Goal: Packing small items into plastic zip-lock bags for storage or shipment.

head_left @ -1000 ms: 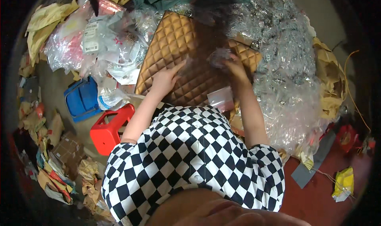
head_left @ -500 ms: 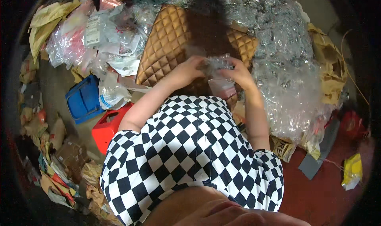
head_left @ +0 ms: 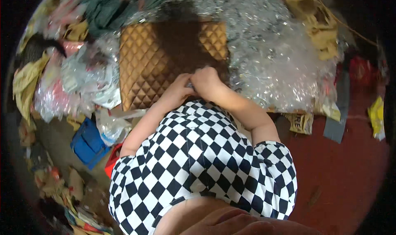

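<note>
Close to my body, my left hand [head_left: 179, 88] and my right hand [head_left: 206, 82] are drawn together, fingers closed. A small greyish, see-through bit of clear plastic [head_left: 190, 85] shows between them. My fingers hide most of it. Both hands are over the near edge of a brown, diamond-quilted pad [head_left: 138, 65], partly darkened by a shadow.
A large heap of clear plastic film [head_left: 272, 70] lies to the right of the pad. On the left are mixed plastic bags [head_left: 88, 76], a blue plastic container [head_left: 89, 143] and a red one [head_left: 112, 158]. Brown paper [head_left: 321, 26] rests at the far right.
My hands have come together and closed around the plastic, which showed plainly between them before. The view has shifted, and the quilted pad now appears straighter and farther left.
</note>
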